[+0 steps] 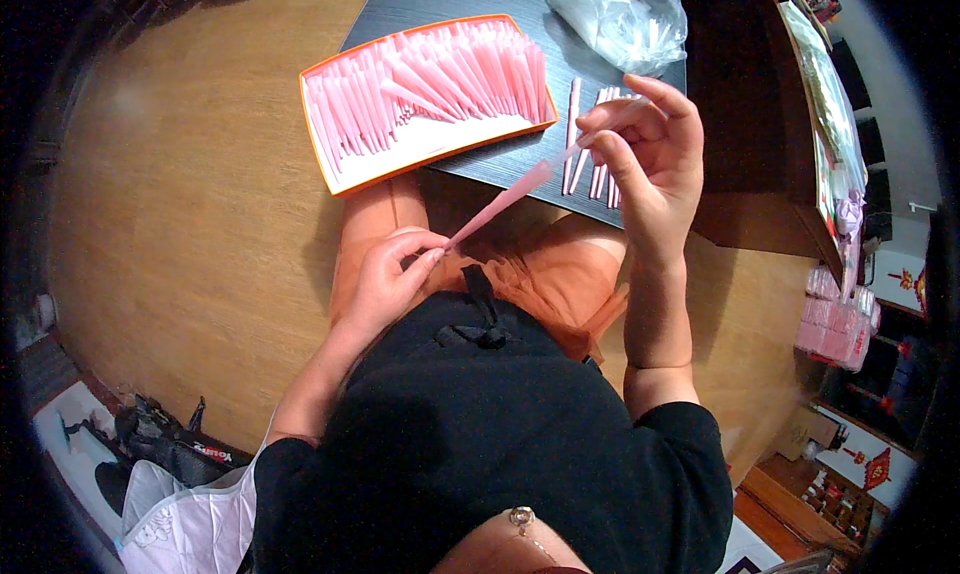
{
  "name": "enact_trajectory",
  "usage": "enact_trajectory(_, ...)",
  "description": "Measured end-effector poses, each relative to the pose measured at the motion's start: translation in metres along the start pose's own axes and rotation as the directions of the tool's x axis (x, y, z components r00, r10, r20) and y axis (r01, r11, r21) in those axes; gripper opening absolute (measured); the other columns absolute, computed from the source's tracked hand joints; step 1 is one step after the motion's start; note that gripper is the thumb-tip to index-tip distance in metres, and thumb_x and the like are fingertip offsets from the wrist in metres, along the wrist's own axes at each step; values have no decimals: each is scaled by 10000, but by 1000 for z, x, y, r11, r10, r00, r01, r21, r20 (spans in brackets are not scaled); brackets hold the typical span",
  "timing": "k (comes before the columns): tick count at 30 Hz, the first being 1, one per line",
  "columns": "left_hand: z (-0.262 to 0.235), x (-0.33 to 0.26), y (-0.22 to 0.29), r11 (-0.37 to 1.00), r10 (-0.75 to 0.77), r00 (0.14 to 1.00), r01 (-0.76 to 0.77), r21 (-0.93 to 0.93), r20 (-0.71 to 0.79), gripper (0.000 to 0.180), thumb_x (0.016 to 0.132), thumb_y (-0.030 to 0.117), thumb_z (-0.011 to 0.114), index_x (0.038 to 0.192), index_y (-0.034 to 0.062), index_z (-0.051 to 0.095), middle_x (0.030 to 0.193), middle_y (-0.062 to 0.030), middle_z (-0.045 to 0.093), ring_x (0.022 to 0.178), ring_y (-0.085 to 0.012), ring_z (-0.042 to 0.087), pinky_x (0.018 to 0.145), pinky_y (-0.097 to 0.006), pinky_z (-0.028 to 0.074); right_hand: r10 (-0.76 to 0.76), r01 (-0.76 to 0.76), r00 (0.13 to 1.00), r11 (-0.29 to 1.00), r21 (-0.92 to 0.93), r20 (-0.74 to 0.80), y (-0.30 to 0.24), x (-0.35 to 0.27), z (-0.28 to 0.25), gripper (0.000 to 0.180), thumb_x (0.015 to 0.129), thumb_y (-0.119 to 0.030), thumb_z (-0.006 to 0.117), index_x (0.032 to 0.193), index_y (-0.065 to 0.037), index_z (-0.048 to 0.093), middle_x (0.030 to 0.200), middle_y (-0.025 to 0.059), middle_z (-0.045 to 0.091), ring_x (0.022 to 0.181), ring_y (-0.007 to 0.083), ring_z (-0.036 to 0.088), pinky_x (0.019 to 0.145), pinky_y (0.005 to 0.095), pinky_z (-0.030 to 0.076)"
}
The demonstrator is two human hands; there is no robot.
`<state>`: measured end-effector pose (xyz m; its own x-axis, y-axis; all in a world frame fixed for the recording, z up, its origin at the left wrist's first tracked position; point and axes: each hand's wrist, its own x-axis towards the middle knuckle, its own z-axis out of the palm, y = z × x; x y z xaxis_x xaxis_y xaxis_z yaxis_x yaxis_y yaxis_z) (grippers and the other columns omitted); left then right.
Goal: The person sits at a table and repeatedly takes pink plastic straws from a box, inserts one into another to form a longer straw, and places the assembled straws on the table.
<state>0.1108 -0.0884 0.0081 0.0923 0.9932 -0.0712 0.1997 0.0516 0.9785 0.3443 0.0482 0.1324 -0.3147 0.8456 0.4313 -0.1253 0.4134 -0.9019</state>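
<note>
My left hand (398, 274) pinches the narrow lower end of a slim pink tapered tube (500, 208) above my lap. The tube slants up to the right, and a pale translucent piece shows at its wider upper end. My right hand (650, 149) closes thumb and fingers on that translucent end, beside the table's near edge. Whether the translucent piece is a sleeve or part of the tube, I cannot tell. To the left, a shallow white box (400, 160) with an orange rim holds many similar pink tubes (455, 74), laid side by side.
Several slim pink-and-white sticks (572, 139) lie on the dark table (480, 164), partly behind my right hand. A clear plastic bag (620, 24) with pale sticks stands farther back. A brown cabinet (740, 124) is at the right. Pink packages (838, 324) are beyond it.
</note>
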Motion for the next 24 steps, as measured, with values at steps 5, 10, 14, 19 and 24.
enact_trajectory(5, 0, 1, 1, 1000, -15, 1000, 15, -9, 2, 142, 908, 55, 609, 994, -36, 673, 986, -90, 670, 929, -168, 636, 831, -282, 493, -15, 15, 1000, 1000, -22, 13, 2, 0, -2, 470, 875, 41, 640, 1289, -15, 425, 972, 143, 668, 883, 182, 654, 792, 285, 527)
enact_trajectory(10, 0, 1, 0, 1000, -9, 1000, 9, -2, 0, 135, 902, 45, 615, 993, -38, 671, 976, -85, 658, 919, -167, 633, 820, -277, 494, 5, -5, 1000, 999, -37, 3, 2, -1, -2, 466, 877, 42, 636, 1290, -15, 427, 966, 142, 669, 884, 179, 648, 805, 288, 525)
enact_trajectory(14, 0, 1, 0, 1000, 5, 1000, -5, 5, 1, 133, 901, 43, 616, 993, -35, 672, 972, -83, 656, 922, -168, 628, 823, -280, 492, -15, 14, 1000, 1000, -17, -10, 4, -2, -2, 465, 878, 37, 637, 1290, -16, 427, 967, 142, 670, 881, 176, 647, 805, 286, 524)
enact_trajectory(19, 1, 0, -6, 1000, -1, 1000, 1, -28, 1, 131, 902, 38, 609, 994, -32, 671, 976, -84, 652, 926, -167, 624, 827, -284, 488, -19, 19, 1000, 1000, -20, 7, 5, -2, -3, 468, 879, 38, 636, 1293, -20, 425, 972, 144, 671, 885, 177, 648, 803, 281, 522)
enact_trajectory(24, 0, 0, -6, 999, -18, 1000, 18, -29, 9, 133, 903, 39, 607, 997, -31, 669, 976, -85, 651, 933, -169, 621, 837, -285, 484, 8, -8, 1000, 999, -35, 9, 4, -3, -3, 453, 877, 46, 633, 1282, -15, 440, 994, 144, 666, 903, 175, 647, 796, 269, 518)
